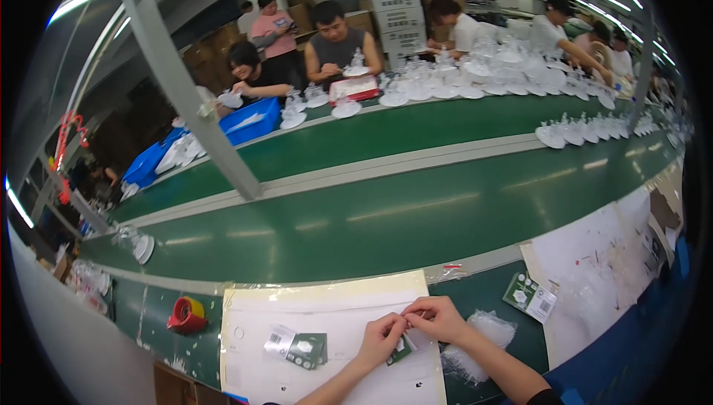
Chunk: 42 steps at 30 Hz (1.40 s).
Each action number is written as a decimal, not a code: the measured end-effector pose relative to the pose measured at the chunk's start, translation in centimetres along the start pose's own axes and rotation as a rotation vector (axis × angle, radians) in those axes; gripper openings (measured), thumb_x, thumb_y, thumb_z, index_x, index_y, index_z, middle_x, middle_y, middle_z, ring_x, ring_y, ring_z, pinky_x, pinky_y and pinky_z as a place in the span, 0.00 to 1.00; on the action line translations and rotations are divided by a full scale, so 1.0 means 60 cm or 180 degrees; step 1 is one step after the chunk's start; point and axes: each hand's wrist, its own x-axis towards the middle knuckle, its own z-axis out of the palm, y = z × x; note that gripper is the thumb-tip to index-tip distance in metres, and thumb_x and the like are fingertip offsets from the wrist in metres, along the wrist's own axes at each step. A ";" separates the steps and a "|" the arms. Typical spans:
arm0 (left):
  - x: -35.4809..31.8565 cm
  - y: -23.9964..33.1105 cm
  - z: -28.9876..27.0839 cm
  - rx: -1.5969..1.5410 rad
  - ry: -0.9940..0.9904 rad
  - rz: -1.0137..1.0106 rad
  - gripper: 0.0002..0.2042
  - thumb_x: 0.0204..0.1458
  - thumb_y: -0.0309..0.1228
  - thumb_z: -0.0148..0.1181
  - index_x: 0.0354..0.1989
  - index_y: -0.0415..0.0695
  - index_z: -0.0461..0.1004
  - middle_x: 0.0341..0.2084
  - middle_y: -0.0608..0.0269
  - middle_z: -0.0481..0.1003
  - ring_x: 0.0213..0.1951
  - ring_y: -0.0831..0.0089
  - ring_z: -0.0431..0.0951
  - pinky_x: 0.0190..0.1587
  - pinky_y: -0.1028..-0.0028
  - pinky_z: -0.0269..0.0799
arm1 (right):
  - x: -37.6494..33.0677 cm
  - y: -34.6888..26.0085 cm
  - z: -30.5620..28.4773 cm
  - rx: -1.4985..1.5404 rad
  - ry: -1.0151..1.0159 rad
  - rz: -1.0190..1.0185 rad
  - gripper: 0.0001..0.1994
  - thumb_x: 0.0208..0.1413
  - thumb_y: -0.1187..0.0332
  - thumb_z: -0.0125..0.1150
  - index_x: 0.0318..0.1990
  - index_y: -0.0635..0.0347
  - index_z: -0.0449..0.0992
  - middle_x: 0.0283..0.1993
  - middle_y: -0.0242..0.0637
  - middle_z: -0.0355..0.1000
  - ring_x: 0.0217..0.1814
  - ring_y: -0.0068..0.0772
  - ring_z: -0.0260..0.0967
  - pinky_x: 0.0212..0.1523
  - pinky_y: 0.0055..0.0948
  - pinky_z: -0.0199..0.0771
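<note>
Over a white work sheet (pixel 334 357), my left hand (pixel 381 342) and my right hand (pixel 437 319) meet with fingertips pinched together. A small green card (pixel 399 350) shows directly below the fingers, partly covered by my left hand, which appears to grip it. Whatever is pinched at the right fingertips is too small to make out. To the left on the sheet lie several overlapping green and white cards (pixel 304 349). Beside my right wrist is a pile of clear plastic bags (pixel 486 331), partly hidden by the forearm.
A red and yellow tape roll (pixel 187 316) stands left of the sheet. Another green and white card (pixel 529 298) lies at the right. Beyond runs a green conveyor belt (pixel 356 230). Across it, people work among many clear items on white bases (pixel 475 78) and blue bins (pixel 252 121).
</note>
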 end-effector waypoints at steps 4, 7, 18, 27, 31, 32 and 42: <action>-0.001 -0.003 0.008 0.0095 0.0122 0.0065 0.10 0.58 0.31 0.52 0.33 0.37 0.75 0.19 0.70 0.73 0.22 0.86 0.68 0.24 0.83 0.62 | -0.007 0.014 -0.008 0.0586 -0.0249 0.0431 0.07 0.53 0.71 0.61 0.37 0.65 0.77 0.32 0.33 0.76 0.33 0.19 0.73 0.35 0.18 0.73; -0.003 -0.001 0.004 0.0034 0.0197 0.0061 0.09 0.58 0.30 0.53 0.33 0.37 0.76 0.19 0.69 0.74 0.22 0.86 0.69 0.24 0.83 0.63 | -0.005 0.015 -0.005 0.0941 -0.0262 0.0518 0.07 0.54 0.70 0.61 0.37 0.65 0.76 0.32 0.32 0.75 0.34 0.19 0.73 0.36 0.19 0.73; 0.000 0.007 0.008 0.0035 0.0618 0.0123 0.07 0.57 0.27 0.53 0.30 0.36 0.73 0.21 0.67 0.73 0.22 0.84 0.69 0.24 0.84 0.63 | 0.000 0.006 -0.002 0.0373 -0.0047 0.0064 0.10 0.52 0.67 0.64 0.37 0.64 0.77 0.32 0.32 0.75 0.34 0.18 0.72 0.35 0.18 0.70; 0.002 0.045 0.011 -0.0268 0.0230 0.0105 0.08 0.61 0.27 0.48 0.37 0.38 0.73 0.25 0.69 0.71 0.22 0.85 0.62 0.23 0.84 0.57 | 0.003 0.002 -0.004 0.0764 -0.0005 0.0029 0.09 0.52 0.72 0.64 0.37 0.68 0.78 0.33 0.35 0.75 0.35 0.19 0.71 0.38 0.19 0.73; -0.003 0.056 0.010 -0.0394 0.0165 -0.0162 0.07 0.60 0.27 0.49 0.37 0.37 0.73 0.26 0.69 0.71 0.24 0.84 0.64 0.26 0.83 0.60 | 0.005 0.011 0.000 0.0996 0.0001 -0.0018 0.08 0.52 0.72 0.64 0.36 0.68 0.78 0.32 0.35 0.75 0.34 0.18 0.71 0.38 0.18 0.73; -0.003 0.048 0.012 -0.0363 0.0234 -0.0060 0.07 0.60 0.27 0.49 0.37 0.37 0.73 0.26 0.69 0.71 0.26 0.84 0.65 0.28 0.83 0.62 | 0.004 0.010 -0.002 0.0951 -0.0003 -0.0003 0.07 0.52 0.72 0.64 0.35 0.68 0.78 0.32 0.34 0.75 0.34 0.18 0.71 0.37 0.17 0.73; -0.005 -0.008 -0.004 -0.0239 0.0425 0.0068 0.06 0.57 0.26 0.55 0.37 0.37 0.73 0.28 0.66 0.72 0.27 0.82 0.69 0.29 0.82 0.65 | 0.011 0.025 0.003 0.0862 0.0026 -0.0067 0.06 0.53 0.72 0.62 0.34 0.67 0.77 0.29 0.32 0.74 0.31 0.16 0.69 0.31 0.16 0.71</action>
